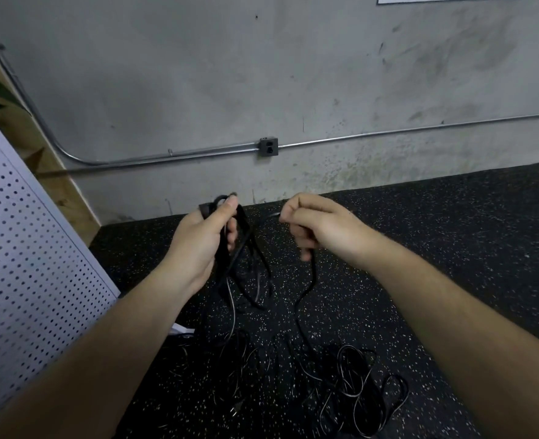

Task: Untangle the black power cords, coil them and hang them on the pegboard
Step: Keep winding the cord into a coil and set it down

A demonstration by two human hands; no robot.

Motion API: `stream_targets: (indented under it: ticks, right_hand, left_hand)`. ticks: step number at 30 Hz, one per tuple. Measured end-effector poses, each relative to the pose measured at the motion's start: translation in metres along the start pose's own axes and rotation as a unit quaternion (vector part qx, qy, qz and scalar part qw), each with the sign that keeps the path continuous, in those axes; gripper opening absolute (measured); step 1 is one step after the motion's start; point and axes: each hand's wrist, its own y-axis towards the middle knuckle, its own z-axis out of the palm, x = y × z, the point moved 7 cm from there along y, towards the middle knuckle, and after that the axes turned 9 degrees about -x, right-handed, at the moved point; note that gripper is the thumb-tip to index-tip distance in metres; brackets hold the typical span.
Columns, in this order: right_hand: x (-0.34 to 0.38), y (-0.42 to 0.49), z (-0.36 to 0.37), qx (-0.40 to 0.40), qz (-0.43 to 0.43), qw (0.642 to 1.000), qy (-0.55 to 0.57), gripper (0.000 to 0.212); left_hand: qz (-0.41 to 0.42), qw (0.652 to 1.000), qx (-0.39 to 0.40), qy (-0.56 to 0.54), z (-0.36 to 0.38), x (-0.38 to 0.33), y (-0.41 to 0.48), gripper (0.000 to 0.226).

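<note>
My left hand (203,242) grips a bundle of black cord loops (249,264) that hang down from its fist. My right hand (322,228) is curled round a strand of the same black power cord (306,299), which drops from the fist to the floor. A tangled pile of black cords (341,391) lies on the speckled floor below my arms. The white pegboard (24,248) leans at the left edge of the view.
A black speckled rubber floor (452,248) meets a grey concrete wall. A metal conduit (388,133) runs along the wall to an outlet box (268,147). A wooden panel (62,191) stands behind the pegboard.
</note>
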Motion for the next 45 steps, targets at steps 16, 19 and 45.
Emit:
stream_targets:
  ticks: [16,19,45]
  right_hand:
    - [-0.047,-0.016,-0.027,0.072,0.212,0.876,-0.427,0.029]
    - [-0.053,-0.013,-0.034,-0.003,0.213,0.895,-0.393,0.032]
    - [-0.005,0.004,0.031,-0.106,0.202,0.880,0.416,0.015]
  left_hand:
    - [0.045,0.997,0.019,-0.057,-0.016,-0.014,0.015,0.024]
    - [0.041,0.994,0.078,-0.057,-0.005,-0.012,0.008,0.023]
    - [0.023,0.976,0.214,0.001,0.056,0.024,-0.037,0.032]
